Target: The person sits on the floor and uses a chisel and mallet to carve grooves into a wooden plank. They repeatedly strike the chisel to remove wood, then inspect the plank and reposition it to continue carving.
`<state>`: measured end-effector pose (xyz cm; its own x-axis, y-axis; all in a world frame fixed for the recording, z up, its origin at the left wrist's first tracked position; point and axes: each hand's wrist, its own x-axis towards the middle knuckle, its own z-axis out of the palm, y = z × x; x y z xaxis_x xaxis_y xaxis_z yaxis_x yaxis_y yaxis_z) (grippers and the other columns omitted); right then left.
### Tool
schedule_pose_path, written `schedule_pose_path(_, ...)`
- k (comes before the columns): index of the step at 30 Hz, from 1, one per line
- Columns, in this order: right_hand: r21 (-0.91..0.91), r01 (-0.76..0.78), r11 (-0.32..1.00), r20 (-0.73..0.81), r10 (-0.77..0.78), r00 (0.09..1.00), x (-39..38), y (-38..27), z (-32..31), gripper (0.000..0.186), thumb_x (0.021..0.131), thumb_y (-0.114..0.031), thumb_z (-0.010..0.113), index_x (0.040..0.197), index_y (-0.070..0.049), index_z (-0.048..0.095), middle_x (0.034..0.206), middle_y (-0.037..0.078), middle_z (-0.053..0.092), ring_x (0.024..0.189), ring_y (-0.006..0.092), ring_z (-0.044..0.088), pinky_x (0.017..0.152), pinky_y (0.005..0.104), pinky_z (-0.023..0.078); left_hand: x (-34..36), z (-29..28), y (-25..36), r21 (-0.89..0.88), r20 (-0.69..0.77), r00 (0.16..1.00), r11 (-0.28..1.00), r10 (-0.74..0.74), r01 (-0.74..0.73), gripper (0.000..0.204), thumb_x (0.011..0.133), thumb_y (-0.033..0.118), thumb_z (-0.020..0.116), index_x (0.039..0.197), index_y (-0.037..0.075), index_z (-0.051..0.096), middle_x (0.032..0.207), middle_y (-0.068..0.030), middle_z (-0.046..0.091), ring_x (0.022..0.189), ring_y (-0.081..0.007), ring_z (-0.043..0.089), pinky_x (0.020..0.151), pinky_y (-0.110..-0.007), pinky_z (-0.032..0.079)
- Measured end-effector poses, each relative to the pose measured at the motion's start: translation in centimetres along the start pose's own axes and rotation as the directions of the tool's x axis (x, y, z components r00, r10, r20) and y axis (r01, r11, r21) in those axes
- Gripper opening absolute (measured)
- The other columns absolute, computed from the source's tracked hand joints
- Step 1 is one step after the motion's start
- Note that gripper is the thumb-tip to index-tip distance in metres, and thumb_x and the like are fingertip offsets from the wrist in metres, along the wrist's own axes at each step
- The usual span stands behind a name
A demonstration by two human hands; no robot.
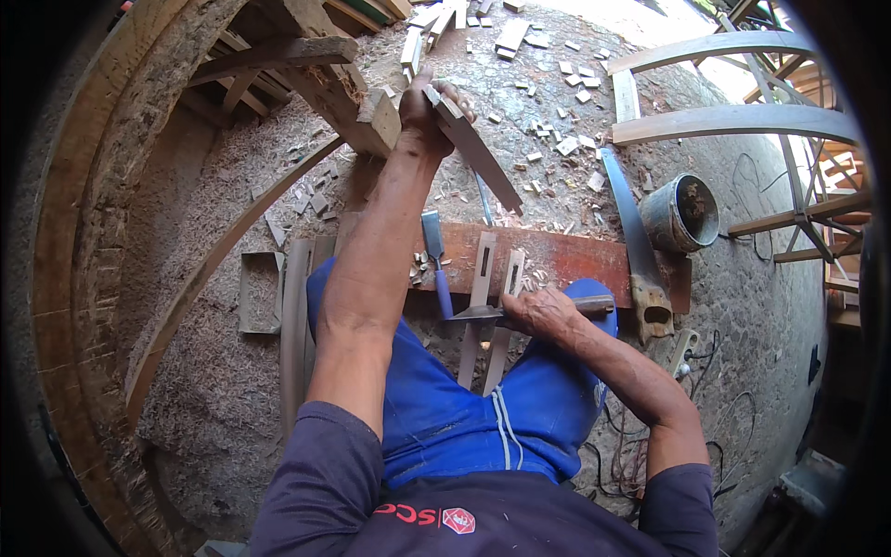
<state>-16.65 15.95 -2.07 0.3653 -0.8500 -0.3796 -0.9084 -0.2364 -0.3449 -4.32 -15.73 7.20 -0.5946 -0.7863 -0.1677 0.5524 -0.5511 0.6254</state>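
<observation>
At the top centre, my left hand (422, 121) grips a narrow wooden piece (478, 156) that angles down to the right. My right hand (543, 311) is closed on a dark metal tool (469, 315) with a handle reaching to the right. Beneath it, two slotted wooden strips (482, 265) lean across a reddish-brown board (566, 274) between my knees. A blue-handled chisel (442, 288) rests on the board, and a slim metal tool (483, 190) shows behind the piece in my left hand. A handsaw (650, 292) lies at the board's right end.
A metal bucket (679, 213) stands right of the saw. Wooden frames (715, 125) stand at the upper right, timber (377, 123) and a curved beam (83, 278) at the left. Small offcuts (571, 74) litter the floor. A power strip with cables (682, 353) lies at the right.
</observation>
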Motion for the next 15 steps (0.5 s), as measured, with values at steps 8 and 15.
schedule_pose_path(8, 0.006, -0.033, 0.999, -0.058, 0.033, 0.998, -1.3, -0.2, 0.0, 0.035, 0.097, -0.042, 0.063, 0.101, -0.009, 0.054, 0.079, 0.018, 0.070, 0.078, 0.0397, 0.072, 0.066, 0.0523, 0.055, -10.5, -1.0, -0.4, 0.900, 0.100, 0.978, -0.403, -0.181, -0.167, 0.052, 0.097, 0.054, 0.052, 0.089, 0.008, 0.075, 0.090, -0.0214, 0.073, 0.090, -0.0393, 0.071, 0.081, -0.052, 0.055)
schedule_pose_path(15, 0.171, -0.263, 0.950, -0.061, 0.277, 0.959, -6.0, -3.1, -1.4, 0.041, 0.098, -0.044, 0.063, 0.098, -0.004, 0.054, 0.080, 0.022, 0.069, 0.080, 0.0431, 0.069, 0.068, 0.0513, 0.053, -15.4, -17.2, -8.6, 0.552, -0.014, 0.796, -0.668, -0.605, -0.499, 0.025, 0.091, 0.029, 0.060, 0.099, 0.011, 0.074, 0.086, -0.0120, 0.075, 0.081, -0.0316, 0.074, 0.074, -0.048, 0.058)
